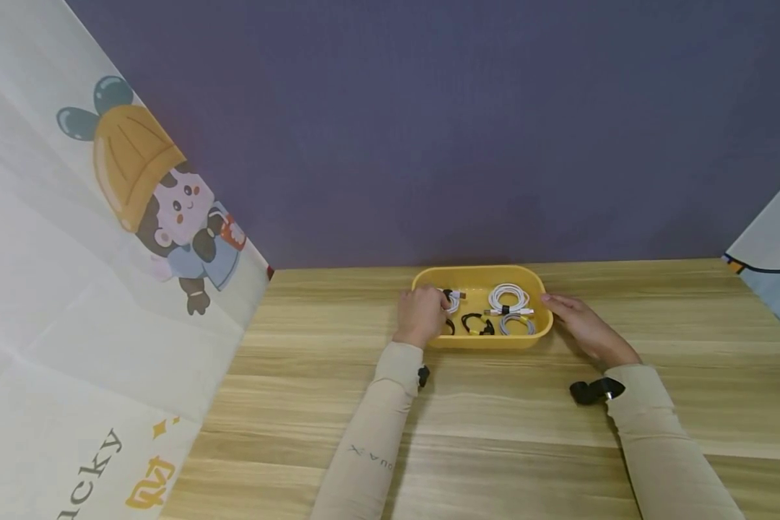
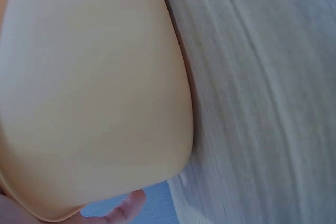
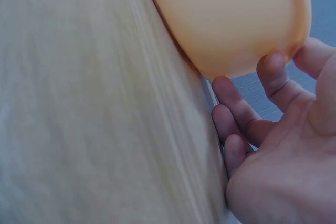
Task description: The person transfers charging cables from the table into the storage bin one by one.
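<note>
A yellow plastic bin (image 1: pixel 481 343) sits on the table near the dark panel. My left hand (image 1: pixel 422 315) grips its left end over the rim, and a fingertip shows beyond the outer wall (image 2: pixel 105 93) in the left wrist view. At the opposite end my right hand (image 3: pixel 286 145) holds the rim, with fingertips against the outside wall. Inside lie a coiled white cable (image 1: pixel 494 298), a grey cable coil (image 1: pixel 518 333), a black cable with yellow parts (image 1: pixel 487 328) and another white cable (image 1: pixel 455 305). My left hand partly hides a further black loop (image 1: pixel 451 326).
The wood-grain table (image 1: pixel 494 448) stretches in front of and beside the bin. A dark blue panel (image 1: pixel 461 144) rises close behind it. White printed sheeting (image 1: pixel 39 253) runs along the left; a black cord (image 1: pixel 767 270) hangs at the far right.
</note>
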Demonstrator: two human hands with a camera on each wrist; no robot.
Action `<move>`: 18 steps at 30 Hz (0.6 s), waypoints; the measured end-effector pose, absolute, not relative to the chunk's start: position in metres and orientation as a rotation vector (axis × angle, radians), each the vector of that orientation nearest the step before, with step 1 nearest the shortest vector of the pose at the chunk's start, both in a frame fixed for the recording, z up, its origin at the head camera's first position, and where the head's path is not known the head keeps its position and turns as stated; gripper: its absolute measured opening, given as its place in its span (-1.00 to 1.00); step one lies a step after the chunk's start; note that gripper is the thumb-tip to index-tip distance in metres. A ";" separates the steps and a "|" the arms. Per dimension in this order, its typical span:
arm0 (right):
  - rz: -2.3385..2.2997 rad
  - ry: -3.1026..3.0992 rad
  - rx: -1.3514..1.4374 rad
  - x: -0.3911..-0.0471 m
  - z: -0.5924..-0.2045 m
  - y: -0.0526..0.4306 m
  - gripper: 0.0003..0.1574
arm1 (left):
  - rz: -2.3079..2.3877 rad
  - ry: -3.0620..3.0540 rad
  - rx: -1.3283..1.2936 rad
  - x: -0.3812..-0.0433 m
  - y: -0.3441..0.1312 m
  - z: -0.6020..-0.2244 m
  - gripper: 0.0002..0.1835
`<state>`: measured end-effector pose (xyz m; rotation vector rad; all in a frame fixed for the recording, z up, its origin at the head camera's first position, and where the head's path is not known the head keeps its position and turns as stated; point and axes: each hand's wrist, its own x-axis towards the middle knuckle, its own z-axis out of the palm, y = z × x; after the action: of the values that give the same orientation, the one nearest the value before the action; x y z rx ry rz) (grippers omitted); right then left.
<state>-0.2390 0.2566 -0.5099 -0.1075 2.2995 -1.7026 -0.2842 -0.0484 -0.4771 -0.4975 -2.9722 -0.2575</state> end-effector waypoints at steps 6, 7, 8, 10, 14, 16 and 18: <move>-1.711 2.293 -0.106 -0.239 -0.510 0.257 0.01 | -0.246 -2.986 -0.508 -0.285 -0.048 -0.477 -0.88; -1.712 2.294 -0.106 -0.239 -0.510 0.257 0.01 | -0.246 -2.988 -0.509 -0.285 -0.048 -0.477 -0.88; -1.715 2.295 -0.113 -0.239 -0.510 0.258 0.00 | -0.248 -2.989 -0.509 -0.285 -0.048 -0.478 -0.88; -1.714 2.297 -0.117 -0.239 -0.511 0.258 0.00 | -0.267 -2.991 -0.509 -0.286 -0.048 -0.479 -0.88; -1.718 2.302 -0.120 -0.239 -0.511 0.258 0.01 | -0.328 -2.993 -0.511 -0.285 -0.049 -0.480 -0.86; -1.720 2.297 -0.111 -0.238 -0.511 0.257 0.01 | -0.357 -2.989 -0.511 -0.284 -0.050 -0.480 -0.86; -1.726 2.291 -0.107 -0.237 -0.510 0.256 0.02 | -0.395 -2.975 -0.513 -0.283 -0.050 -0.479 -0.86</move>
<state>-0.2374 0.2562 -0.5101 -0.1067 2.2911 -1.7255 -0.2834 -0.0502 -0.4794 -0.5126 -2.9750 -0.3947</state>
